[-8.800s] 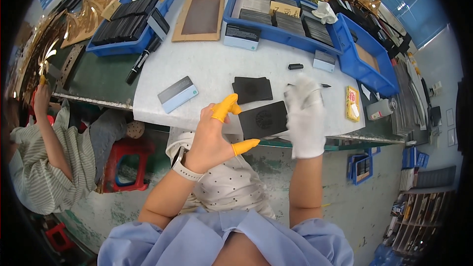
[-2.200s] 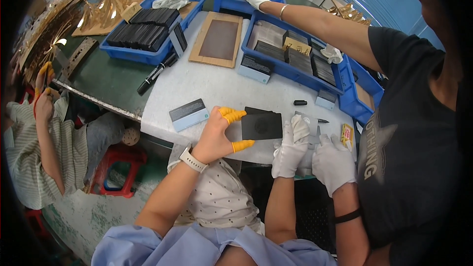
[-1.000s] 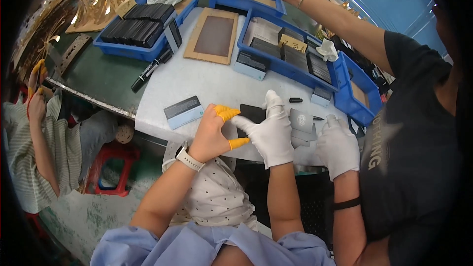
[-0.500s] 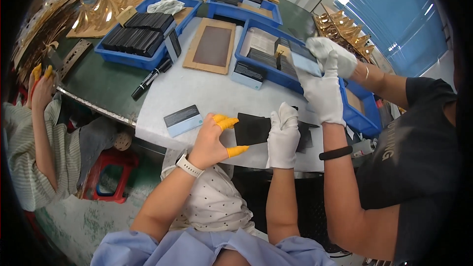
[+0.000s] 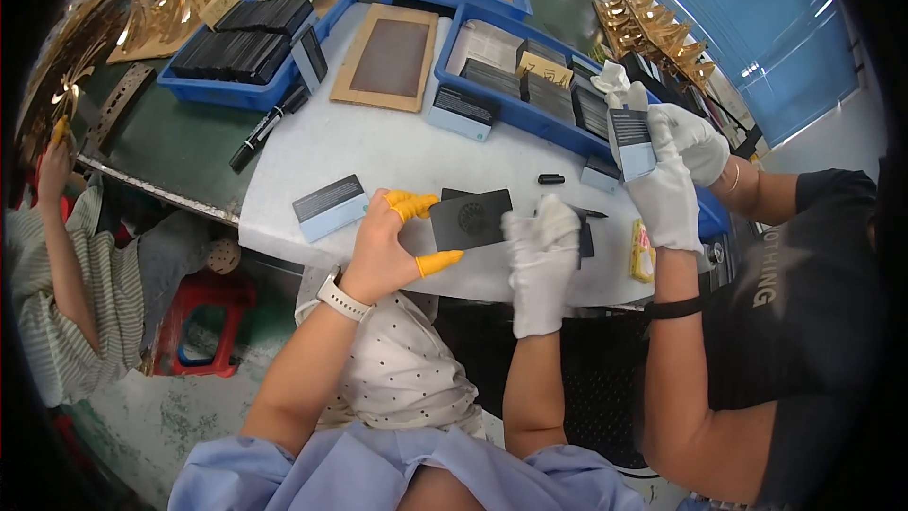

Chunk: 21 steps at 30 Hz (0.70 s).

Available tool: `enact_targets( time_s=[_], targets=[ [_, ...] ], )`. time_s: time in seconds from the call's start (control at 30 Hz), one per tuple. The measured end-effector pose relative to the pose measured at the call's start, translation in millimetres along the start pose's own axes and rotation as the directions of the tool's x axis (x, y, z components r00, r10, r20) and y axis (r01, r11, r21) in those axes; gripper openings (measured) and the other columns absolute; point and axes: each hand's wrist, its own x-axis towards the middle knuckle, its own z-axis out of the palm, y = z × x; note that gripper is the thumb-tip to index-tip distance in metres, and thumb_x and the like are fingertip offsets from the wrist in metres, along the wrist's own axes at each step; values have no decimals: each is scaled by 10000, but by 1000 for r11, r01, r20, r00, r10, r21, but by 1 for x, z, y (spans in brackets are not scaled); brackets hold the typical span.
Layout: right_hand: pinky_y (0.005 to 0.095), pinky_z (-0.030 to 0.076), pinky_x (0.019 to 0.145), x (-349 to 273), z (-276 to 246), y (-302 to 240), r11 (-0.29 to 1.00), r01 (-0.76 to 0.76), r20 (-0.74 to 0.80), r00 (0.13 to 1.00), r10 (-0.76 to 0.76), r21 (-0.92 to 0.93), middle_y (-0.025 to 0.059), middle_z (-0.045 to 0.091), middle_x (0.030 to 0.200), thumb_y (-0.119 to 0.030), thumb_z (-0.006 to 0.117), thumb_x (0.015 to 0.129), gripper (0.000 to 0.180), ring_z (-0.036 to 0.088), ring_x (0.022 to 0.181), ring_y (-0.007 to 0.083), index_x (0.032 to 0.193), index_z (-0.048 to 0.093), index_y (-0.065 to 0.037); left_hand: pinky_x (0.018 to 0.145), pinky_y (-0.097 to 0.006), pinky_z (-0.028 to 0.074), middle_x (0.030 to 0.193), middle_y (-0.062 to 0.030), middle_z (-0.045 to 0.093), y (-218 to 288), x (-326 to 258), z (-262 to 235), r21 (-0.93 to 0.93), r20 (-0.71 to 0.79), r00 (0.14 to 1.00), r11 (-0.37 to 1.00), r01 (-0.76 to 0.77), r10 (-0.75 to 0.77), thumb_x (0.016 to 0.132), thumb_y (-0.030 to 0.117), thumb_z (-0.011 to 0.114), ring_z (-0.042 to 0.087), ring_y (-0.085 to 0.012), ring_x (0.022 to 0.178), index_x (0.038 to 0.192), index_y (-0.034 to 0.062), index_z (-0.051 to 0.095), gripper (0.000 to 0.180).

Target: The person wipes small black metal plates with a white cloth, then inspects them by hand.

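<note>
My left hand (image 5: 383,241), with yellow finger cots, has its thumb and fingers at the lower and upper left edges of a black card (image 5: 473,220) that bears a faint round emblem. Another dark piece (image 5: 461,193) peeks out behind its top edge. Just right of the card is my right hand (image 5: 542,265), white-gloved, its fingers curled and slightly blurred; whatever is in them is hidden. Beyond it lies a black pen (image 5: 594,214), partly covered by the glove, with a black cap (image 5: 550,179) apart from it. A black-and-blue small box (image 5: 331,206) lies left of my left hand.
Blue bins (image 5: 232,85) of black cards stand at the back, with another blue bin (image 5: 445,71) nearer the co-worker. A marker (image 5: 268,130), a brown panel (image 5: 392,57) and a yellow packet (image 5: 642,255) lie around. The co-worker's gloved hands (image 5: 667,170) hold a small box at right.
The black card now shows its emblem face and has shifted over the dark piece behind it. The co-worker's hands have drawn back from the bin with a small box. My view has shifted slightly.
</note>
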Motion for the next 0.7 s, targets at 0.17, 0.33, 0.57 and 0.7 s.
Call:
enact_targets(
  time_s=[0.17,0.33,0.57,0.7],
  targets=[
    [268,514,939,7,6,-28,876,-482,-52,874,483,37,-11,635,1050,117,798,879,433,616,956,68,1188,566,-79,880,-368,519,1086,-85,698,-8,-4,-1,-37,-12,1000,999,11,-11,644,264,1009,585,-292,994,1185,23,745,648],
    [240,505,905,22,-24,27,991,131,9,991,-131,14,-20,646,1022,35,764,954,281,607,938,59,1142,589,-79,889,-381,520,1074,-82,698,-5,3,4,-41,13,1000,999,-22,23,641,269,1012,586,-295,995,1191,28,742,658],
    [205,435,502,36,8,-13,967,-254,-61,965,254,2,-45,668,900,-54,732,1006,163,571,674,11,1144,646,-72,915,-382,521,1074,-78,706,-8,2,-5,-77,128,991,996,-37,47,649,270,1005,587,-296,1000,1211,52,746,656],
    [209,485,557,33,-2,-3,985,-166,-9,986,166,-39,-15,679,990,-27,730,1000,211,604,715,36,1197,661,-62,910,-384,523,1075,-78,707,-8,0,-6,-98,132,991,995,12,1,656,270,1000,588,-294,1004,1212,56,747,647]
  ],
)
